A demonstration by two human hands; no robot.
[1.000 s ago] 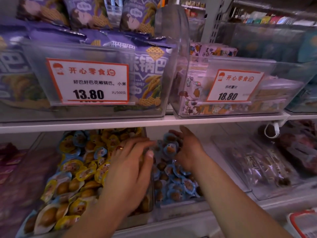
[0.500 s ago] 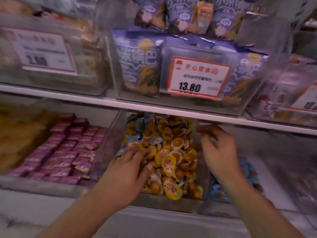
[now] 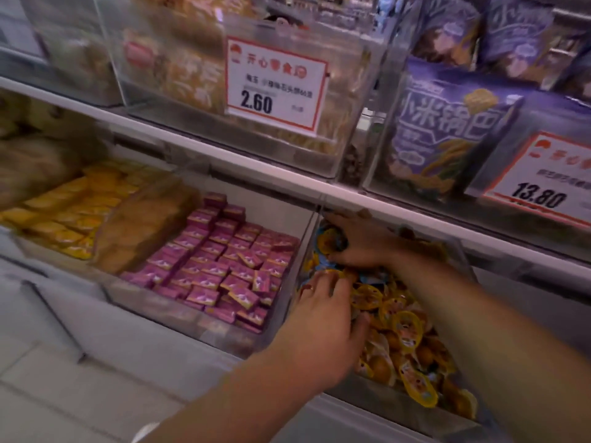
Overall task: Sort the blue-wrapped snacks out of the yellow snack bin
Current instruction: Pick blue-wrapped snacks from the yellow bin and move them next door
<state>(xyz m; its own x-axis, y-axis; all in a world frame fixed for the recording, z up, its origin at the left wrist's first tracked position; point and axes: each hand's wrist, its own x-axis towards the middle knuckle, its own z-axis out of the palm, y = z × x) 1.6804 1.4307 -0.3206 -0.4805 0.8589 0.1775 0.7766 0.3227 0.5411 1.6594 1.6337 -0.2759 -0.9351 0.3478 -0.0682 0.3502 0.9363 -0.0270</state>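
The yellow snack bin point(image 3: 399, 407) is running lengthwise back under the shelf. Right hand point(image 3: 361, 241) is gripping blue-wrapped snacks point(image 3: 332, 239) at its far end; left hand point(image 3: 323, 324) is resting spread-fingered on the pile.

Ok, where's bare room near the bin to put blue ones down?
The white ledge in front of the pink-box bin is bare. That bin's back right corner, under the shelf, also looks bare. The yellow bin is crowded: piled snacks, left hand and right hand inside.
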